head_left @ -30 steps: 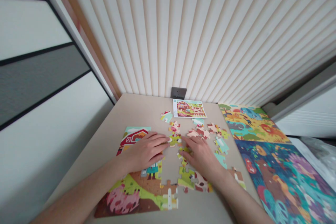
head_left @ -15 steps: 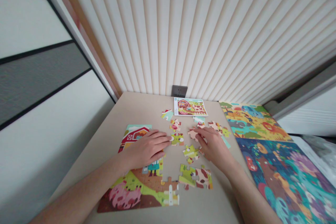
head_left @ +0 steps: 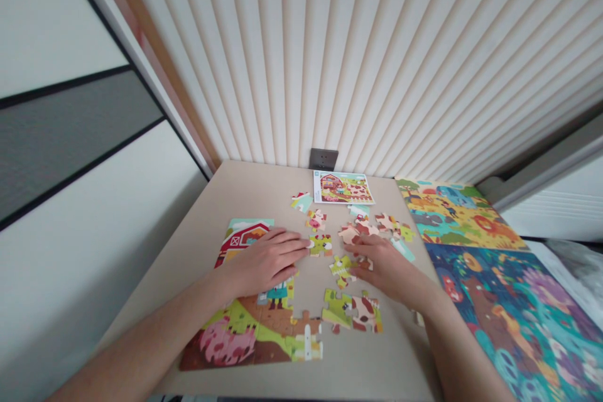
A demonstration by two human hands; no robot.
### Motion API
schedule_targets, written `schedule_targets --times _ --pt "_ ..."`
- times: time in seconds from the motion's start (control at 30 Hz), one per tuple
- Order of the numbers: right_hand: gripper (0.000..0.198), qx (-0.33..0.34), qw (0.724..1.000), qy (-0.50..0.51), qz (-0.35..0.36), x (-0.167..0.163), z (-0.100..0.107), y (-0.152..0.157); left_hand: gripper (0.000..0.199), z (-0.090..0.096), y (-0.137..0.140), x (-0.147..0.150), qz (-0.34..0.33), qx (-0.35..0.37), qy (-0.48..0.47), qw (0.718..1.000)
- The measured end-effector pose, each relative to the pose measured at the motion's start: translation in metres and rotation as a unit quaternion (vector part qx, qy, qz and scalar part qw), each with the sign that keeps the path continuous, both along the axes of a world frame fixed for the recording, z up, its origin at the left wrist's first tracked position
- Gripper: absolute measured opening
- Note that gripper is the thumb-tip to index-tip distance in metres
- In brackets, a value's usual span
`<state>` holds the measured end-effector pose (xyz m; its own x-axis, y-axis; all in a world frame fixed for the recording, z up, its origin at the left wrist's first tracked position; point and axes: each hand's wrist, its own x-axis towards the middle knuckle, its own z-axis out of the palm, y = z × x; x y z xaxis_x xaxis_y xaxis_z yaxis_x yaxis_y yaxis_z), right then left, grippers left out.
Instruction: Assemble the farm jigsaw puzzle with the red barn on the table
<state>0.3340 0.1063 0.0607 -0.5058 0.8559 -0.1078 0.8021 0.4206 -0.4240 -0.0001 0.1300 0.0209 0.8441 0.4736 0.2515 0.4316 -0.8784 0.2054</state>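
My left hand (head_left: 268, 260) lies flat, fingers stretched out, across the partly joined farm puzzle (head_left: 228, 345). Its fingertips reach the edge of a green puzzle piece (head_left: 321, 245). Over the loose pieces on the right, my right hand (head_left: 386, 264) has its fingers apart. Those fingertips rest near a brown-and-cream cow piece (head_left: 348, 233) and a green fence piece (head_left: 339, 269); some pieces are partly hidden beneath the hand. Closer to me lie joined cow pieces (head_left: 363, 313). A cow-face piece (head_left: 315, 220) sits beyond the green one.
A farm picture card (head_left: 343, 188) lies at the back by the ribbed wall (head_left: 301, 63), under a dark socket (head_left: 323, 159). To the right are a yellow animal puzzle (head_left: 461, 217) and a dark blue forest puzzle (head_left: 518, 314). More loose pieces (head_left: 301, 201) lie near the card.
My right hand has moved slightly towards me, and its fingers have spread from the cow piece they were touching. My left hand stays on the puzzle. The view has shifted slightly.
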Motion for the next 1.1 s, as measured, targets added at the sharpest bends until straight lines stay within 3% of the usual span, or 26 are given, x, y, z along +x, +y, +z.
schedule_targets --times 0.23,0.4,0.57,0.63,0.73,0.83,0.97,1.1 --pt "0.050 -0.053 0.999 0.008 0.008 0.004 0.005 -0.002 0.036 0.005 -0.002 0.001 0.002 0.001 -0.003 1.000" --pt "0.042 -0.029 0.999 0.015 0.007 0.004 0.004 -0.004 0.038 0.001 0.000 0.001 -0.001 -0.009 -0.012 1.000" --pt "0.047 0.023 0.999 -0.016 -0.019 0.007 0.002 -0.004 0.039 0.003 0.000 0.001 0.000 -0.011 -0.009 1.000" --pt "0.038 0.028 0.999 -0.023 -0.017 0.005 0.007 -0.007 0.039 0.004 -0.001 0.001 0.002 -0.011 -0.001 1.000" --pt "0.016 -0.016 1.000 -0.019 0.018 -0.007 0.020 -0.018 0.040 0.003 -0.001 0.001 0.001 -0.011 0.004 1.000" --pt "0.019 -0.053 0.997 -0.023 0.057 -0.022 0.028 -0.032 0.042 0.002 0.000 0.000 -0.002 -0.003 0.005 1.000" --pt "0.033 -0.045 0.996 -0.037 0.072 -0.034 0.024 -0.047 0.039 0.005 0.003 -0.008 0.034 0.022 -0.004 0.999" --pt "0.030 -0.036 0.996 -0.023 0.077 -0.036 0.019 -0.051 0.032 0.009 0.011 -0.027 0.093 0.036 -0.006 0.995"
